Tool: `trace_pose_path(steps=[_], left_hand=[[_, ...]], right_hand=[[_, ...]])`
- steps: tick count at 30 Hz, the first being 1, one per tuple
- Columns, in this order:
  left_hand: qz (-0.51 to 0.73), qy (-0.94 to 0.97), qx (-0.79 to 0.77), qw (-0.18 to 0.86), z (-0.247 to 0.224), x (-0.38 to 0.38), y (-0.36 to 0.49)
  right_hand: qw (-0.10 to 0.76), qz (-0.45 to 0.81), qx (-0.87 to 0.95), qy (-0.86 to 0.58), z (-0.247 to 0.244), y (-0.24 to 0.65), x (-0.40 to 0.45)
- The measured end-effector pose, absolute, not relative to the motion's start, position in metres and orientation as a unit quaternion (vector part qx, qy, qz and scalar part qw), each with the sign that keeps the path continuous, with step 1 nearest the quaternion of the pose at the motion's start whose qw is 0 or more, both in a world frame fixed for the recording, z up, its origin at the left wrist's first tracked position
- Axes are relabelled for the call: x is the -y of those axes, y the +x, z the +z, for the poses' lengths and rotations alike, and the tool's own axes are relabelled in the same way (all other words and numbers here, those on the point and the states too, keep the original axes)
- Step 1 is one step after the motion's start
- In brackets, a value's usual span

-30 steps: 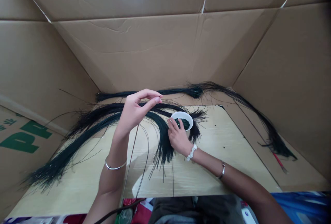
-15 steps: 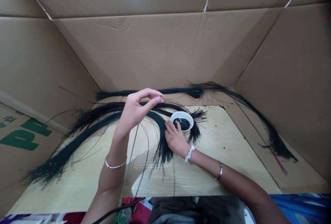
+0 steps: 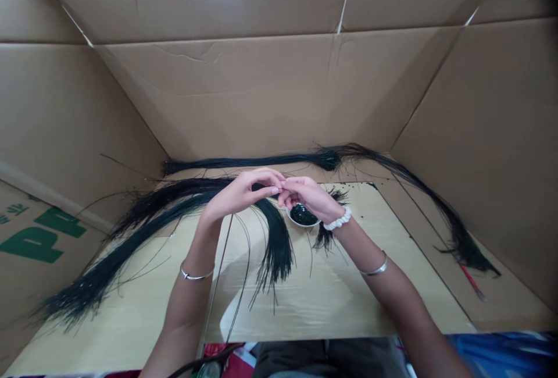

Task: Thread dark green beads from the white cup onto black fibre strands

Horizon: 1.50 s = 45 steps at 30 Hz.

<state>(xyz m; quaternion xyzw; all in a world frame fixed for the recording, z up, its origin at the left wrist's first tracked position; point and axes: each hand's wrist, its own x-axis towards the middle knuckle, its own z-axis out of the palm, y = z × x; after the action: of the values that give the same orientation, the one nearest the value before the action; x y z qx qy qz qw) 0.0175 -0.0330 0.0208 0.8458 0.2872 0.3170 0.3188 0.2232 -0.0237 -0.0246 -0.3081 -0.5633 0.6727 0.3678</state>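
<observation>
White bowl (image 3: 299, 224) of dark bits (image 3: 300, 214) sits below left hand (image 3: 242, 192) and right hand (image 3: 307, 195), pinching narrowly

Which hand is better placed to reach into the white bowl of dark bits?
Likely the right hand: it sits directly above the white bowl and the dark bits, while the left hand lies further left, with only its fingertips meeting the right hand.

My white bowl (image 3: 300, 224) holds dark green bits (image 3: 300, 214), close in colour to the long, blackish-green strands (image 3: 274, 244) across the pale yellow, wood-grained tabletop (image 3: 331, 302). Behind is brown cardboard (image 3: 244, 99), with green printed letters (image 3: 32, 244) at left. A white beaded bracelet (image 3: 337, 219) and silver bangles (image 3: 196, 276) circle my wrists.
</observation>
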Motion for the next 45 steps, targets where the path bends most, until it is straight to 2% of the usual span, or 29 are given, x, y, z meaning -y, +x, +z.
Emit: trace_pose_path(steps=[5, 9, 14, 20, 22, 27, 30, 34, 45], left_hand=[[0.355, 0.798, -0.342, 0.347, 0.022, 0.034, 0.011], [0.447, 0.705, -0.381, 0.398, 0.025, 0.036, 0.011], [0.482, 0.651, -0.425, 0.404, 0.025, 0.034, 0.013], [0.451, 0.661, -0.416, 0.432, 0.025, 0.036, 0.015], [0.476, 0.653, -0.404, 0.429, 0.026, 0.038, 0.015], [0.538, 0.569, -0.404, 0.473, 0.03, 0.045, 0.021], [0.538, 0.533, -0.391, 0.524, 0.031, 0.048, 0.027], [0.557, 0.506, -0.377, 0.54, 0.03, 0.047, 0.031], [0.543, 0.473, -0.354, 0.597, 0.022, 0.04, 0.036]], right_hand=[[0.385, 0.767, 0.458, -0.232, -0.018, 0.219, 0.017], [0.451, 0.786, 0.383, -0.179, -0.014, 0.214, 0.016], [0.543, 0.693, 0.448, -0.156, -0.005, 0.209, 0.019], [0.621, 0.524, 0.524, -0.256, -0.001, 0.212, 0.017], [0.573, 0.509, 0.578, -0.283, -0.001, 0.213, 0.02], [0.289, 0.501, 0.769, -0.273, -0.004, 0.207, 0.036], [0.203, 0.475, 0.812, -0.271, -0.007, 0.201, 0.04], [0.215, 0.429, 0.816, -0.322, -0.011, 0.2, 0.04], [0.22, 0.384, 0.829, -0.342, -0.016, 0.202, 0.036]])
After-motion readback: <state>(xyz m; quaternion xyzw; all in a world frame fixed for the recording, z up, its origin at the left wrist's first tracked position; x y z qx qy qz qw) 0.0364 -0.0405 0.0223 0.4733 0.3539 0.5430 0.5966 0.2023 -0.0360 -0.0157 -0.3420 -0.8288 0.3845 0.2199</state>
